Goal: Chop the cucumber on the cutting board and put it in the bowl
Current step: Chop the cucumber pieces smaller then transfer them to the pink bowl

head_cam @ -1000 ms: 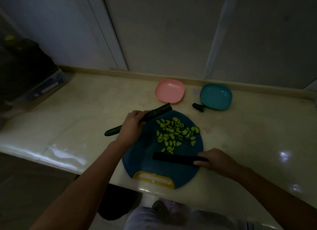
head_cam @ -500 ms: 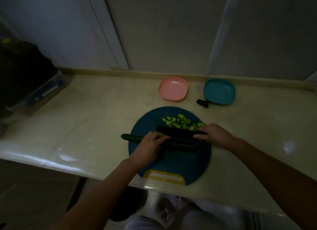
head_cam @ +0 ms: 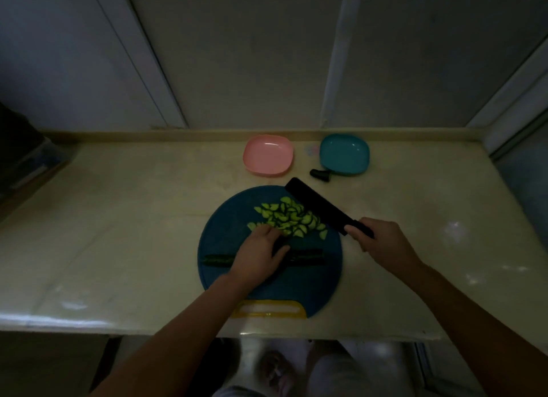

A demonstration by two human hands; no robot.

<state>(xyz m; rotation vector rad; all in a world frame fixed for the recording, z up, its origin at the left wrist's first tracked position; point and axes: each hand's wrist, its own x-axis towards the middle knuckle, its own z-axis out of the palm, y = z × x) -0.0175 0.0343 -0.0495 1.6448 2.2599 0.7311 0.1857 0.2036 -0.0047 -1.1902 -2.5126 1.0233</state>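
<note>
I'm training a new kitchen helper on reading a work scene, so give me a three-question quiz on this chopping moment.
1. True or false: the pink bowl already holds cucumber pieces.
2. Which hand holds the knife? A) left B) right C) neither
3. Fill in: the uncut cucumber lies on the blue ____.

Key:
1. False. The pink bowl and the teal bowl both look empty; the chopped pieces sit on the board.
2. B. The right hand grips the handle, while the left hand rests on the cucumber.
3. cutting board.
</note>
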